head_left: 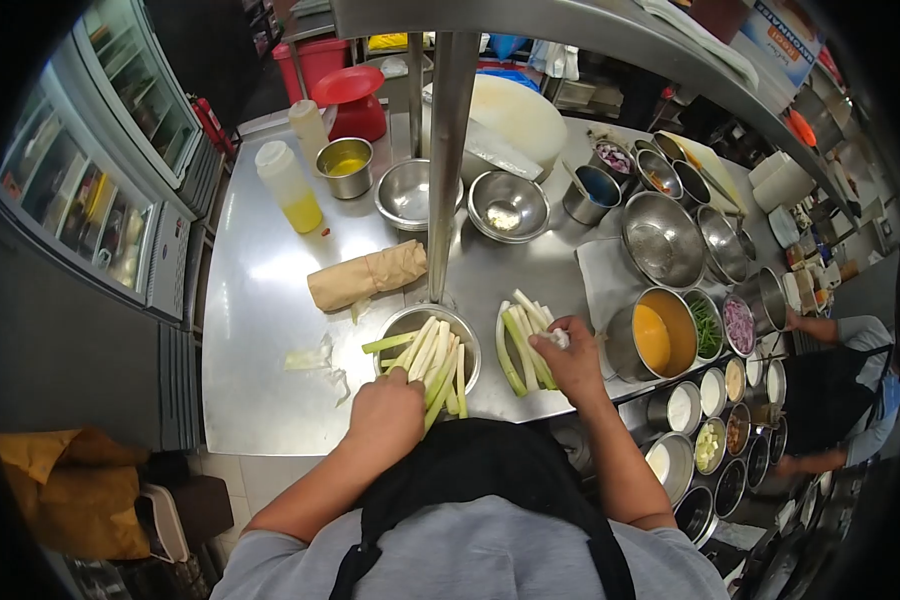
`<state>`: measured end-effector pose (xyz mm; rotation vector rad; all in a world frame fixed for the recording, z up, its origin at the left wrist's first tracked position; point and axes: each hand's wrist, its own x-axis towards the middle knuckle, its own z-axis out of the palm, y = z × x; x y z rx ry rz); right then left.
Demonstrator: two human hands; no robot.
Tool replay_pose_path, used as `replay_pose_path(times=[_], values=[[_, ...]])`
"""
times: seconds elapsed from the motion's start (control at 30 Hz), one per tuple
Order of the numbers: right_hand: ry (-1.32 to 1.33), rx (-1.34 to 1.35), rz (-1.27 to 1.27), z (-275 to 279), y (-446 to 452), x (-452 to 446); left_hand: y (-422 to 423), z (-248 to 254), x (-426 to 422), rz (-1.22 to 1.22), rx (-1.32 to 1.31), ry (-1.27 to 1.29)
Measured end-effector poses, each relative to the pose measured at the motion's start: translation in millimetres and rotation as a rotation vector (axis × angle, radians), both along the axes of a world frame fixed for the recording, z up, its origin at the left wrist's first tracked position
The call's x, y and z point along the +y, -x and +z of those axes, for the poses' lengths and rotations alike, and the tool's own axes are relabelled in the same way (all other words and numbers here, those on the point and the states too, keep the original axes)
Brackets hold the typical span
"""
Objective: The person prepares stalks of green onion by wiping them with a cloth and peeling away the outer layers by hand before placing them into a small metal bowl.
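A steel bowl at the table's front edge holds several long white-and-green stalks that look like leeks. Over the bowl's near rim, my left hand has its fingers curled round the stalks. More leek stalks lie in a bunch on the steel table to the right. My right hand is at that bunch's right side, fingers closed on a small white crumpled piece whose material I cannot make out. Left of the bowl are pale scraps and a brown paper-wrapped roll.
A metal post rises behind the bowl to an overhead shelf. Two steel bowls, squeeze bottles and a red scale stand farther back. At right are a pot of orange liquid, several ingredient containers and another person's arm.
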<state>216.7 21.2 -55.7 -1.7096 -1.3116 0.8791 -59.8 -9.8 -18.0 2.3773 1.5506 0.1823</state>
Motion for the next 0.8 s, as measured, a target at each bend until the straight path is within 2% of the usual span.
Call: replay_pose_path(times=[0.07,0.13,0.17,0.23,0.3,0.37,0.47,0.6,0.67,0.7,0.73,0.8], values=[[0.100,0.023,0.042,12.0,3.2,-3.1,4.9,16.3,-5.4,-0.012,0.037,0.088],[0.337,0.432,0.033,12.5,7.8,-4.3,9.1,4.9,-6.7,-0.025,0.067,0.089],[0.341,0.434,0.037,14.2,12.8,-5.3,10.4,-2.2,-6.9,-0.051,0.094,0.088],[0.341,0.975,-0.010,21.5,24.5,-6.5,8.9,-12.8,-5.8,-0.038,0.083,0.075],[0.311,0.947,0.048,14.3,25.3,-10.4,4.0,-15.1,-7.3,-0.037,0.069,0.070],[0.306,0.884,0.152,13.1,23.4,-11.9,0.5,-14.0,-7.2,0.072,0.026,0.034],[0.271,0.770,0.114,13.0,27.2,-11.3,-1.2,-17.2,-4.1,0.103,0.085,0.109],[0.264,0.904,0.076,12.6,27.0,-11.6,4.6,-6.7,-0.5,0.199,-0.005,0.021],[0.241,0.902,0.043,23.7,28.1,-15.3,12.4,1.2,3.9,0.357,-0.149,0.056],[0.253,0.964,0.037,22.0,26.9,-13.6,20.6,-1.6,5.7,0.323,-0.267,0.040],[0.248,0.974,0.040,21.2,28.4,-12.9,24.1,-2.6,5.6,0.321,-0.258,0.034],[0.306,1.119,0.052,23.3,28.2,-12.9,24.1,-1.5,5.7,0.353,-0.697,0.317]])
